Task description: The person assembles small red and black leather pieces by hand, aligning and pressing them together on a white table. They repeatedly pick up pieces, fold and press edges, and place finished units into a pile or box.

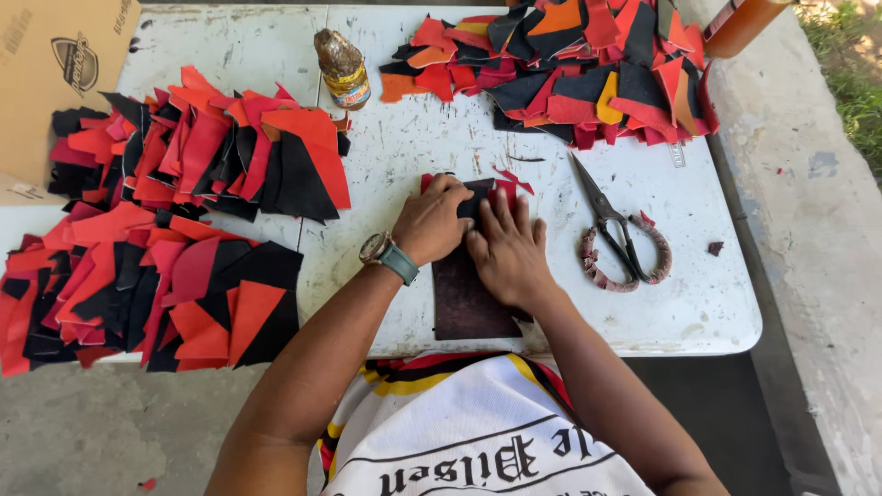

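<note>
Working at a scuffed white plastic folding table [551, 138], both hands meeting at the centre over a dark maroon rectangular board [464, 298] lying flat near the front edge, apparently serving as a firm pad under the work. Left hand [432, 220], wristwatch with grey-green strap [388, 255] showing, curling closed around the near edge of a small black cut piece of leather-like sheet [475, 197], fingers folded over it in a tight pinch. Right hand [507, 248] pressing flat with fingers spread, gripping nothing, seemingly pinning the same piece and the red piece [504, 190] beneath it so they stay aligned. Lying just right of the hands, within easy reach, black scissors with cord-wrapped handles [614, 241], blades pointing away. Stacked to the left in two fanned heaps, red, orange and black angular cut pieces [184, 220], overlapping like sorted stock; a third, looser heap of red, orange, black and yellow offcuts [588, 69] sitting at the far right of the table. Standing between the heaps, a grimy amber glass bottle with yellow label [343, 69]. Leaning at the far left, a brown cardboard box [55, 83]. Cannot tell how many layers are under the palms.
</note>
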### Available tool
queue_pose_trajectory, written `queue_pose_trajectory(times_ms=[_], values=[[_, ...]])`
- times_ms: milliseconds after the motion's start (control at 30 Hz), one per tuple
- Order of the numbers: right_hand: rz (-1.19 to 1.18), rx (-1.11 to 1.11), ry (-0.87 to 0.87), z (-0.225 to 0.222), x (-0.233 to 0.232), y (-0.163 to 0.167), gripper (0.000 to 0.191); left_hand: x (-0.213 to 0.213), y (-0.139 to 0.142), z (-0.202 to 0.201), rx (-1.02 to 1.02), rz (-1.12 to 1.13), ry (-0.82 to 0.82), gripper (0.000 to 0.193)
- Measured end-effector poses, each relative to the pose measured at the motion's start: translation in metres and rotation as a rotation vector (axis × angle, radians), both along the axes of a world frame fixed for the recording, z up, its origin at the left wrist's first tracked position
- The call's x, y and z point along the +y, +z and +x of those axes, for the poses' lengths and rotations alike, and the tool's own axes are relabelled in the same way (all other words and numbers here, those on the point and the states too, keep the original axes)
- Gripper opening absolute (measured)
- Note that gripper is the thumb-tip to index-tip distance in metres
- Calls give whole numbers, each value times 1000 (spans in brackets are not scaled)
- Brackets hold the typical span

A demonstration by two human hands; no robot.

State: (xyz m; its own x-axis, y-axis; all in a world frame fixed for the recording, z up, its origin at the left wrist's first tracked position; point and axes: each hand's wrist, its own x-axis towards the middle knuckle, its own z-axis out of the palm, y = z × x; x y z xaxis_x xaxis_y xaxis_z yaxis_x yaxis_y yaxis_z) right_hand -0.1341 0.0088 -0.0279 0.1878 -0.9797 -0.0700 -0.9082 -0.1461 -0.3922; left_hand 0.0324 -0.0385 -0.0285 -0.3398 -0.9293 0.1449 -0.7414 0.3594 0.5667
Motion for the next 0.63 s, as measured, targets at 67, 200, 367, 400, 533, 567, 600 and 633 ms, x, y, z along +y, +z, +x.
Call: queue_pose_trajectory(times_ms=[67, 200, 367, 400, 533, 567, 600, 633], values=[[18, 0, 42, -7, 22, -6, 69, -5, 0, 2, 17, -28, -35, 43], [9, 16, -8, -5, -4, -7, 66, -9, -2, 8, -32, 5, -107, 40], [-19, 52, -25, 6, -28, 8, 67, -17, 9, 6, -64, 76, -62, 44], [-40, 54, 2, 3, -16, 9, 67, -15, 8, 5, -61, 76, -56, 44], [3, 92, 48, -12, 47, 15, 59, -16, 7, 5, -55, 151, -44, 60], [36, 108, 40, -13, 54, 20, 56, -19, 9, 4, -69, 161, -45, 70], [-25, 94, 49, -11, 54, 26, 57, -25, 13, 4, -83, 163, -46, 79], [-84, 82, 58, -9, 52, 32, 59, -31, 18, 2, -129, 165, -87, 80]])
